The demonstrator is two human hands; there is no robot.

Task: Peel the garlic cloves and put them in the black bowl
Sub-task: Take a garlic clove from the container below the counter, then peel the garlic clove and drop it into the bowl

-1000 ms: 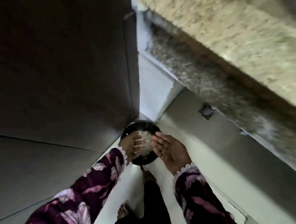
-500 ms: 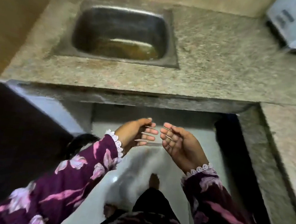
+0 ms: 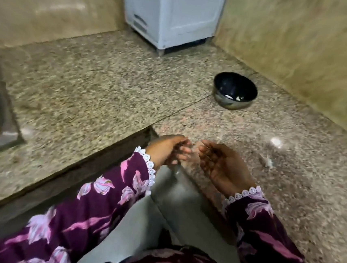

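Speckled granite counter (image 3: pixel 92 85) wraps the corner, where a black bowl (image 3: pixel 234 93) sits far right with a few pale pieces, likely peeled cloves, at its bottom. Near the edge, the left hand (image 3: pixel 167 150) and right hand (image 3: pixel 222 165) hover loosely cupped and empty. A white scrap of skin (image 3: pixel 268 161) lies to the right; no unpeeled garlic shows, so peeling seems nearly finished.

- Open table (image 3: pixel 92 85) is left bare between the hands (image 3: pixel 195 154) and the black bowl (image 3: pixel 234 93), so a straight path is offered.
- The far corner is blocked by a white appliance (image 3: pixel 171 14).
- The right side is closed by a tiled wall (image 3: pixel 303 48).
- A small white scrap (image 3: pixel 268 161) lies just right of the hands.
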